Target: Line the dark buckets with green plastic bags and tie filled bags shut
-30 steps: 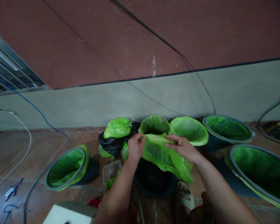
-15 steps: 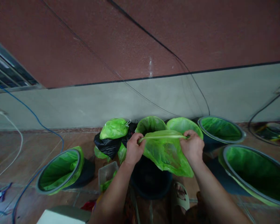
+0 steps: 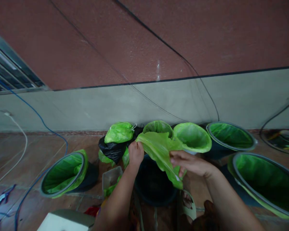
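Note:
A thin green plastic bag (image 3: 157,146) hangs slanted over a dark bin (image 3: 154,183) that has no liner showing. My left hand (image 3: 136,154) is closed in a fist around the bag's upper left corner. My right hand (image 3: 191,163) lies against the bag's right side, fingers stretched out to the left and the thumb lower down; some fingertips are hidden in the folds. Just behind the bag stand two bins with green liners, one on the left (image 3: 156,126) and one on the right (image 3: 192,138).
More green-lined bins stand at the left (image 3: 62,175), back right (image 3: 231,136) and front right (image 3: 267,183). Knotted green and black bags (image 3: 117,141) lie by the wall. A clear plastic tub (image 3: 110,178) sits left of the dark bin. A blue cable (image 3: 36,117) crosses the floor.
The bag's top edge was stretched level between both hands. Now my right hand has let go of its corner and opened against the bag, which slants down to the right.

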Demonstrator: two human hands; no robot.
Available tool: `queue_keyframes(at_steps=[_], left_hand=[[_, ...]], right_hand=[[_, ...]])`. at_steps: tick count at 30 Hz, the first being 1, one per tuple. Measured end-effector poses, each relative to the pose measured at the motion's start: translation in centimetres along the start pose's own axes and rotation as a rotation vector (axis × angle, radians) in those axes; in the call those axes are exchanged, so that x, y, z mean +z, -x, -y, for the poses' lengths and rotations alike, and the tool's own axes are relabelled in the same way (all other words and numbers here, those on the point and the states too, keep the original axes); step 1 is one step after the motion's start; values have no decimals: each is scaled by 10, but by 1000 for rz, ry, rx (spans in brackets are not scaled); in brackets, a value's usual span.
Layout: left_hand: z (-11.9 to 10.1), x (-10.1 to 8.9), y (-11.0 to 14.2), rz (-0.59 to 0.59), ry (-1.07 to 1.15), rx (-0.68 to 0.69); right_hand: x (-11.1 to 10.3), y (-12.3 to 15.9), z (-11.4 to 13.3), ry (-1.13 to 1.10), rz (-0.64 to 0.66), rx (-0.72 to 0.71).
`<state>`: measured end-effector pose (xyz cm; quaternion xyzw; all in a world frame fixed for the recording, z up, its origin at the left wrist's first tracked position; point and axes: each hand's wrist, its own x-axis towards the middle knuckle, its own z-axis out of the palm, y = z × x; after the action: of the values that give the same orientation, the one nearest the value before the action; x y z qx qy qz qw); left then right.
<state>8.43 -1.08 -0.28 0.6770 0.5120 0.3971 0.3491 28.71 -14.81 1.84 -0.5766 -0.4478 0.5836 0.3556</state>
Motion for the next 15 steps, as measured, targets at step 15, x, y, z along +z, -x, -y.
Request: queue_keyframes(at_steps=[15], left_hand=[[-6,6,7,548,388,53]], right_hand=[[43,-49,-4,31,-437,-130]])
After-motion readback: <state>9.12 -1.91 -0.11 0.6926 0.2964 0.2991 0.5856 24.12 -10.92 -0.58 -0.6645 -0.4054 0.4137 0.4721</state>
